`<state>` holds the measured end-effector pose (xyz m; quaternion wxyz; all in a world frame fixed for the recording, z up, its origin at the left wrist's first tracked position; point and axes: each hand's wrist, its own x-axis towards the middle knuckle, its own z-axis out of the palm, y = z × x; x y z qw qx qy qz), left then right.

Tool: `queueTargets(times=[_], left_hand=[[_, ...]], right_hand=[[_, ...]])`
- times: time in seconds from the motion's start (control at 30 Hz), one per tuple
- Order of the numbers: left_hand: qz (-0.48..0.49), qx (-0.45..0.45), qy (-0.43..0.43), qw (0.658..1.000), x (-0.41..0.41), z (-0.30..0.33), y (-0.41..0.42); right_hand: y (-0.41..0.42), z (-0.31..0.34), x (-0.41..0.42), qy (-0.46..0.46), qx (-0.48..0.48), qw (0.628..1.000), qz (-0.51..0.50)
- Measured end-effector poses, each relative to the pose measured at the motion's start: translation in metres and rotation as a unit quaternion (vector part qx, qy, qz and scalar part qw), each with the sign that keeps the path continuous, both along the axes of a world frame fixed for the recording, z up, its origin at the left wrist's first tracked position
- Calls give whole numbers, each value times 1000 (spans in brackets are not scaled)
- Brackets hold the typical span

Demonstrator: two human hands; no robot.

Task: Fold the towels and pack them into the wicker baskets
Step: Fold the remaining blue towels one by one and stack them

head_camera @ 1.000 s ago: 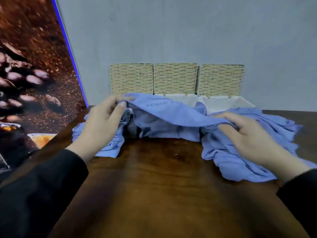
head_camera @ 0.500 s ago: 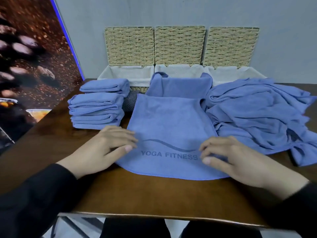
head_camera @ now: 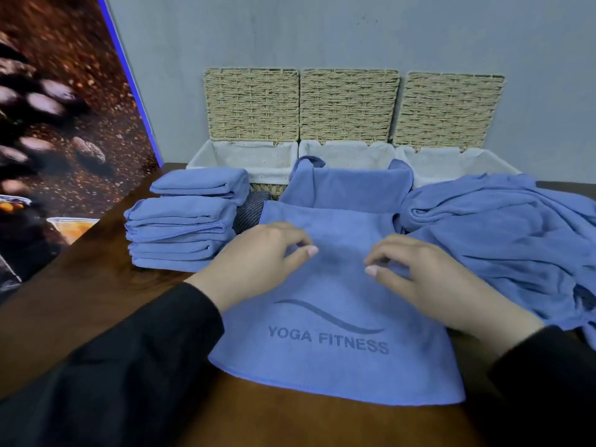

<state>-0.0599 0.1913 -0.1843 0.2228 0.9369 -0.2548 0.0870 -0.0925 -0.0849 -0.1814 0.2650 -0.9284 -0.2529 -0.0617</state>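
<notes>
Blue towel (head_camera: 335, 321) lies spread flat on wooden table (head_camera: 96, 285), "YOGA FITNESS" print toward the person, far end draped up over rim of middle basket (head_camera: 348, 153). Both hands sit on towel's mid part, just beyond the print. Left hand (head_camera: 258, 266): fingers curled, tips down on the cloth, thumb pointing inward; can't tell if it's pinching fabric or only pressing. Right hand (head_camera: 429, 279): same pose mirrored, fingers bent, tips on cloth, thumb inward; pinch or press, can't tell. Small gap of bare towel btwn the two thumbs.

Outboard of left fingers: stack of folded towels (head_camera: 183, 227), w/ left basket (head_camera: 245, 156) behind it. Outboard of right fingers: heap of unfolded towels (head_camera: 503, 240), touching the flat towel's edge, right basket (head_camera: 451, 159) behind. Baskets have white liners, lids (head_camera: 350, 104) up against wall. Black sleeves (head_camera: 129, 366) on both arms.
</notes>
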Motion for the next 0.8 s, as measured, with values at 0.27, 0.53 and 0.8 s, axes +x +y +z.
queueTargets(times=[0.27,0.53,0.8], left_hand=[[90,-182,-75,976,60,-29,-30],[110,-273,-31,955,65,-35,-23],[100,-319,-78,939,67,-35,-20]], right_hand=[[35,34,106,-57,46,993,-89],[74,39,225,-20,-37,987,-157],[88,30,260,-10,24,982,-187]])
